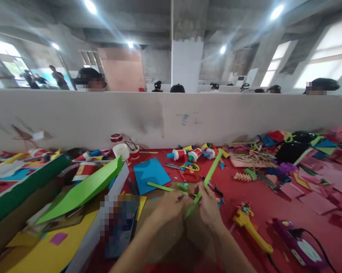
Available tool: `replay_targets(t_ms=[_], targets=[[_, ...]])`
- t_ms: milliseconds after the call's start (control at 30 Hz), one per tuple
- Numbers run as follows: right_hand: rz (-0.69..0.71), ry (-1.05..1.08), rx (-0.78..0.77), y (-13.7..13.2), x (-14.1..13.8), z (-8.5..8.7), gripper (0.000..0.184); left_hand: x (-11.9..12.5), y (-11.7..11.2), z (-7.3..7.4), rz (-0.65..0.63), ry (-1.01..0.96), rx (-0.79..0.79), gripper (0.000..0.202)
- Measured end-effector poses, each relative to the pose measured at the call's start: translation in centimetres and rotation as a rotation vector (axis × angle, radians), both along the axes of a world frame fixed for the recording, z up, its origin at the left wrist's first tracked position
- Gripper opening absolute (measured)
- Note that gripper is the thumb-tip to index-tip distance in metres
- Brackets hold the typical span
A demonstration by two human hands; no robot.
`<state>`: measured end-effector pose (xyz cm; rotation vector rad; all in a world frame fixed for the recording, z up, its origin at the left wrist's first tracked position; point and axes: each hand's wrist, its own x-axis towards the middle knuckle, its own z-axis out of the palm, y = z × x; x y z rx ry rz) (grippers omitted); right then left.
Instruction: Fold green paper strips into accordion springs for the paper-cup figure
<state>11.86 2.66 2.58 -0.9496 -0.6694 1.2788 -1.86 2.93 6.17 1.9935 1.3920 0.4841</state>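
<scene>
My right hand [208, 203] pinches a long light-green paper strip [214, 168] between thumb and fingers. It slants from the upper right down toward my left hand [173, 206]. That hand is closed at the strip's lower part, its fingertips partly hidden. A second thin green strip [161, 186] runs leftward from behind the left hand; whether both are one piece I cannot tell. Just beyond the hands lies a coiled green paper piece [182, 187]. A brown board [150, 212] lies beneath them. Scissors with yellow handles [190, 166] and blue paper sheets [150, 176] are farther off.
A yellow glue gun [252, 229] and a purple device with a cord [300, 242] lie at right. Pink paper [318, 201] spreads beyond. At left, a box [28, 182] holds coloured sheets, with a green sheet [82, 193] on top. Paper-cup figures [196, 153] stand near the white partition [116, 113].
</scene>
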Motion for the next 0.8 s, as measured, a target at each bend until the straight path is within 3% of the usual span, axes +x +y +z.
replay_targets(t_ms=[133,200,333,433,500,633,800], targets=[[0.013,0.263,0.001,1.0,1.9,-0.4,0.028,-0.6,6.3,0.7,0.219,0.238,0.331,0.027],[0.043,0.294,-0.010,1.2,2.5,-0.5,0.026,0.4,10.2,0.0,0.275,0.325,0.481,0.030],[0.096,0.346,-0.063,1.0,2.2,-0.7,0.023,3.3,16.6,-2.7,0.256,0.393,0.597,0.051],[0.120,0.362,-0.110,0.9,1.6,-0.8,0.025,4.2,20.1,-4.2,0.255,0.177,0.509,0.063],[0.134,0.369,-0.123,0.9,1.4,-0.9,0.026,3.7,21.8,-4.6,0.297,-0.028,0.400,0.059],[0.139,0.366,-0.125,0.9,1.5,-1.0,0.026,0.8,24.2,-4.9,0.285,-0.248,0.307,0.053],[0.151,0.382,-0.137,1.2,1.4,-1.8,0.026,-2.7,25.4,-5.7,0.232,-0.685,0.114,0.050]])
